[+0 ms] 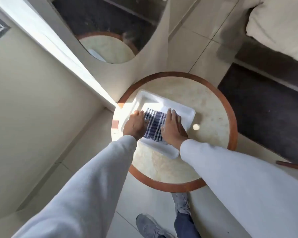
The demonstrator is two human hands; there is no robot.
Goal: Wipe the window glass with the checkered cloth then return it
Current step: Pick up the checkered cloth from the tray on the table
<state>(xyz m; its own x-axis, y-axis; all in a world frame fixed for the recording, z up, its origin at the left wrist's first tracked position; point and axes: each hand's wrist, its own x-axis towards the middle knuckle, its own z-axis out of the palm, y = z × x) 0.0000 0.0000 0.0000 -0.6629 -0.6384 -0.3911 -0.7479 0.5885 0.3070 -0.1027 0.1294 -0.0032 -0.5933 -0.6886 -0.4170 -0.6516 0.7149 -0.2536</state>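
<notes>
Checkered cloth (pixel 154 126) lying folded in white tray (pixel 187 112) on round worktop (pixel 212 107). Left hand (pixel 135 125) resting on cloth's left edge, fingers bent; grip on fabric cannot be told. Right hand (pixel 173 128) pressed flat on cloth's right side, fingers extended, nothing grasped. Window (pixel 46 34) at upper left, well apart.

Checkered cloth (pixel 154 125), dark blue and white, lies folded in a white tray (pixel 184 109) on a round table (pixel 212 107) with a wood-coloured rim. Left hand (pixel 135 125) rests on the cloth's left edge, right hand (pixel 173 128) flat on its right edge, fingers extended. Both sleeves are light grey. Grey shoes (pixel 149 224) stand on the tiled floor (pixel 193 48) below.
</notes>
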